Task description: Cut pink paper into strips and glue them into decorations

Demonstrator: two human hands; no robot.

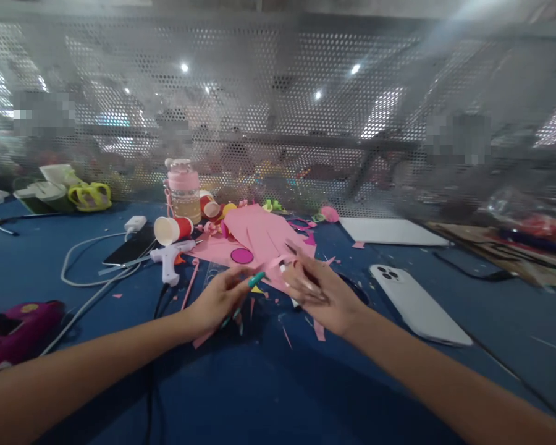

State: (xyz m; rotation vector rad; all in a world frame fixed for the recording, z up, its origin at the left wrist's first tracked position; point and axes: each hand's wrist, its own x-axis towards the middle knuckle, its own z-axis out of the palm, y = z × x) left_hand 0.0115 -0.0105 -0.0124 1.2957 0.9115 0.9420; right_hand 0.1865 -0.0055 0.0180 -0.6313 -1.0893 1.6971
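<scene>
My left hand [222,300], with long teal nails, is closed in a pinch near the middle of the table. A blurred pink paper strip [274,264] runs from its fingertips toward my right hand [327,290]. My right fingers are bent together around something slim; a dark pointed tip [291,248] shows above them and a white-and-black piece below, too blurred to name. Behind both hands lie large pink paper sheets [254,228] with a magenta disc [241,255] on them. Small pink scraps are scattered around the hands.
A white glue gun [169,259], paper cup [172,229], pink-lidded bottle [184,191] and black phone [128,246] with a white cable stand left. Far left lies a purple tool [23,330]. To the right are a white phone [417,303] and white board [393,230]. A perforated metal screen [269,111] rises behind.
</scene>
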